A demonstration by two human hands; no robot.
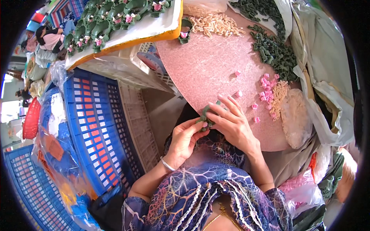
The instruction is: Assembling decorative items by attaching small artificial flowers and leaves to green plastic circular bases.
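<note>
Both hands together at the near edge of the round pink worktop (208, 65), pinching one small dark green plastic piece (204, 117) between them — left hand (184, 140) with its grip clamped on the lower end, right hand (231, 123) with fingers closed over the top. Just beyond, scattered pink bits (266, 90) beside cream pieces (280, 96) — farther back, a heap of green parts (273, 54).
</note>
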